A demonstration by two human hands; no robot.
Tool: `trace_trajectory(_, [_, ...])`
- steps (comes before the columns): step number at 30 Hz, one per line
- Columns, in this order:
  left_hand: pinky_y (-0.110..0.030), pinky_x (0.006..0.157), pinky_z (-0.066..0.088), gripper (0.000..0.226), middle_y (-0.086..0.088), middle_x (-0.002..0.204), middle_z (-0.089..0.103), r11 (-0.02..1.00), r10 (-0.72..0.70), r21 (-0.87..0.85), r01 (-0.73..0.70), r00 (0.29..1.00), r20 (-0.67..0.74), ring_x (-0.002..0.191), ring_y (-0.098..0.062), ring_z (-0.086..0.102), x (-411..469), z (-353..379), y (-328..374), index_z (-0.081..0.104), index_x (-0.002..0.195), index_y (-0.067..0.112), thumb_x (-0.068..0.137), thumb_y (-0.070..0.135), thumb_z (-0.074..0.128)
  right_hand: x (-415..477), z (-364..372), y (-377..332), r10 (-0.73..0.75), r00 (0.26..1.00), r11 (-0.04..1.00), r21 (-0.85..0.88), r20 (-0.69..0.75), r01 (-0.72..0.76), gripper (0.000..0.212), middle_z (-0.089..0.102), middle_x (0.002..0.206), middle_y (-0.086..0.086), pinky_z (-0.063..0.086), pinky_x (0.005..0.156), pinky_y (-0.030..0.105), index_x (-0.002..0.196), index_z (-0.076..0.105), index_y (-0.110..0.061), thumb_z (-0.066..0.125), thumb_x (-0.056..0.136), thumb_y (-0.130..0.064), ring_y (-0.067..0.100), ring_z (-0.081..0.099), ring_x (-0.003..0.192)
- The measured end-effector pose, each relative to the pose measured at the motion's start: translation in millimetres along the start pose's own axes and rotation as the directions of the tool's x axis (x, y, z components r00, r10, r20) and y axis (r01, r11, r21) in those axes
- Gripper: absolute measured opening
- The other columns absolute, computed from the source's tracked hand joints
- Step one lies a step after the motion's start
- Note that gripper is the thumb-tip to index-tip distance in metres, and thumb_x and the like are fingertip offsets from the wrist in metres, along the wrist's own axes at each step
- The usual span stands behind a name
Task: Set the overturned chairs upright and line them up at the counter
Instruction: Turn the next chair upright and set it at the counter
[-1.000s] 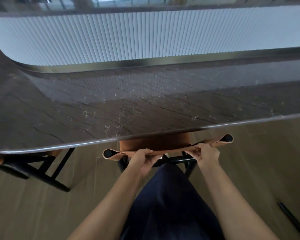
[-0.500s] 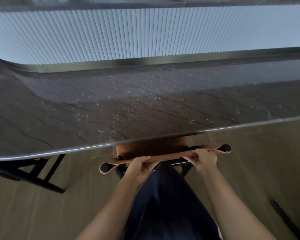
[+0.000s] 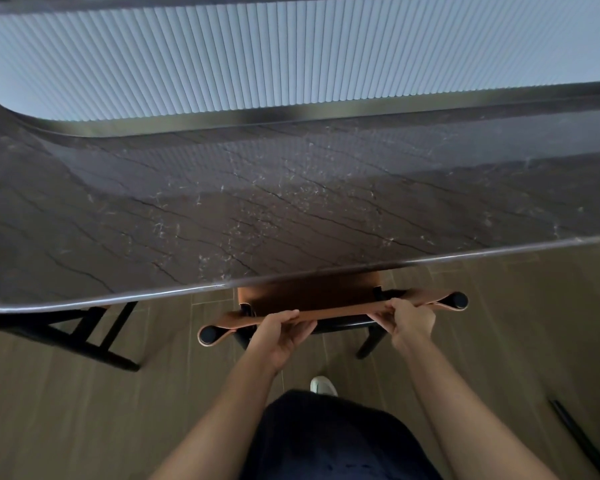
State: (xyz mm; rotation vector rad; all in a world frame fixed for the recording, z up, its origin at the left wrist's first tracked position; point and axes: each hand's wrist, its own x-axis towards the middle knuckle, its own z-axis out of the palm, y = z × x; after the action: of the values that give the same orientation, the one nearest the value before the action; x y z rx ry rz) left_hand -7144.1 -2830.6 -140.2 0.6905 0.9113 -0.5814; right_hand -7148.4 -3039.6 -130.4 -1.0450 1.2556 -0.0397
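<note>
The fingers [image 3: 280, 315] of the left hand [image 3: 284, 336] are curled over the top edge of a tan backrest [image 3: 340, 311] and clamped on it. Further right along the same edge, the fingers [image 3: 394, 307] of the right hand [image 3: 411, 322] are closed on it in the same way. The backrest belongs to a chair [image 3: 309, 295] that stands upright on its black legs. Its brown seat lies just beyond the fingers, and the far part of the seat is hidden under the counter [image 3: 291, 220]. Past each set of fingers the backrest runs on outward and wraps round a black post end, one left of the left fingers and one right of the right fingers. The backrest is slanted, with the end by the right fingers further from the person.

The rounded edge of the dark veined counter passes just beyond both sets of fingers without touching them. Beyond the counter top are a metal strip [image 3: 257, 116] and then a pale ribbed panel [image 3: 291, 57].

Well to the left of the left fingers, the black frame of a second chair [image 3: 84, 336] stands on the floor [image 3: 66, 410], its upper part hidden under the counter. Nearer the person than the fingers, between the two forearms, the toe of a white shoe [image 3: 323, 385] shows above dark clothing [image 3: 326, 441]. Low and far to the right of the right fingers, a thin black rod [image 3: 579, 438] lies on the floor.
</note>
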Motion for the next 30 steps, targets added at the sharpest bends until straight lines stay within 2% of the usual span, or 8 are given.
trace_trajectory(3, [-0.041, 0.063, 0.062, 0.022, -0.028, 0.106, 0.062, 1.0, 0.023, -0.017, -0.024, 0.999, -0.027, 0.097, -0.037, 0.066, 0, 4, -1, 0.052, 0.112, -0.007, 0.091, -0.01, 0.051, 2, -1, 4, -0.02, 1.0, 1.0, 0.014, 0.018, 0.019, 0.011, 0.066, 0.093, 0.022, 0.056, 0.045, 0.029, 0.091, 0.052, -0.001, 0.056, 0.09, 0.009, 0.027, 0.071, 0.068])
trace_trajectory(8, [-0.045, 0.069, 0.059, 0.011, -0.027, 0.103, 0.06, 0.999, 0.028, -0.026, -0.029, 0.999, -0.031, 0.099, -0.038, 0.063, 4, 5, -2, 0.053, 0.1, -0.006, 0.091, -0.01, 0.048, 6, 0, 6, -0.018, 0.999, 1.0, 0.016, 0.028, 0.017, 0.011, 0.066, 0.089, 0.019, 0.055, 0.046, 0.028, 0.088, 0.052, 0.0, 0.058, 0.089, 0.008, 0.021, 0.07, 0.056])
trace_trajectory(14, [-0.043, 0.061, 0.061, 0.009, -0.025, 0.093, 0.061, 0.998, 0.03, -0.053, -0.032, 0.999, -0.026, 0.092, -0.036, 0.063, 2, 7, -2, 0.053, 0.089, -0.003, 0.092, -0.009, 0.046, 4, -2, 4, 0.0, 0.999, 0.998, 0.059, 0.05, -0.003, 0.01, 0.065, 0.087, 0.019, 0.055, 0.044, 0.028, 0.09, 0.052, 0.001, 0.057, 0.09, 0.009, 0.022, 0.069, 0.06])
trace_trajectory(17, [-0.043, 0.06, 0.061, 0.011, -0.023, 0.089, 0.061, 0.997, 0.035, -0.073, -0.038, 0.999, -0.038, 0.09, -0.035, 0.064, 0, 9, -3, 0.053, 0.087, -0.002, 0.092, -0.009, 0.046, 3, -3, 3, 0.01, 0.997, 0.998, 0.06, 0.071, -0.014, 0.013, 0.065, 0.09, 0.019, 0.057, 0.047, 0.029, 0.101, 0.054, 0.003, 0.056, 0.09, 0.009, 0.018, 0.07, 0.053])
trace_trajectory(21, [-0.041, 0.056, 0.061, 0.01, -0.022, 0.089, 0.061, 0.995, 0.061, -0.074, -0.067, 0.996, -0.071, 0.088, -0.036, 0.063, -2, 11, -5, 0.053, 0.089, -0.002, 0.092, -0.009, 0.046, 2, -4, 3, 0.028, 0.996, 0.999, 0.041, 0.08, -0.032, 0.018, 0.066, 0.099, 0.021, 0.059, 0.051, 0.03, 0.108, 0.055, 0.003, 0.057, 0.091, 0.008, 0.02, 0.071, 0.06])
trace_trajectory(23, [-0.041, 0.054, 0.06, 0.01, -0.024, 0.093, 0.061, 0.995, 0.064, -0.07, -0.069, 0.995, -0.075, 0.091, -0.038, 0.063, -4, 13, -5, 0.053, 0.095, -0.004, 0.092, -0.009, 0.045, 2, -3, 3, 0.027, 0.997, 0.998, 0.048, 0.078, -0.031, 0.02, 0.066, 0.102, 0.022, 0.058, 0.049, 0.03, 0.111, 0.055, 0.006, 0.056, 0.091, 0.009, 0.022, 0.07, 0.065])
trace_trajectory(27, [-0.044, 0.059, 0.06, 0.023, -0.029, 0.114, 0.058, 0.994, 0.071, -0.072, -0.079, 0.992, -0.104, 0.111, -0.043, 0.059, -5, 14, -6, 0.05, 0.113, -0.005, 0.091, -0.009, 0.045, 2, -4, 3, 0.034, 0.996, 0.997, 0.062, 0.084, -0.04, 0.023, 0.066, 0.103, 0.022, 0.057, 0.05, 0.029, 0.112, 0.055, 0.004, 0.057, 0.09, 0.009, 0.021, 0.071, 0.063])
trace_trajectory(30, [-0.05, 0.066, 0.058, 0.02, -0.029, 0.12, 0.058, 0.994, 0.067, -0.077, -0.077, 0.991, -0.116, 0.112, -0.043, 0.059, -7, 16, -5, 0.052, 0.109, -0.004, 0.091, -0.009, 0.046, 3, -5, 5, 0.036, 0.996, 0.997, 0.061, 0.085, -0.041, 0.022, 0.067, 0.104, 0.022, 0.057, 0.05, 0.029, 0.113, 0.055, 0.003, 0.057, 0.091, 0.007, 0.02, 0.072, 0.061])
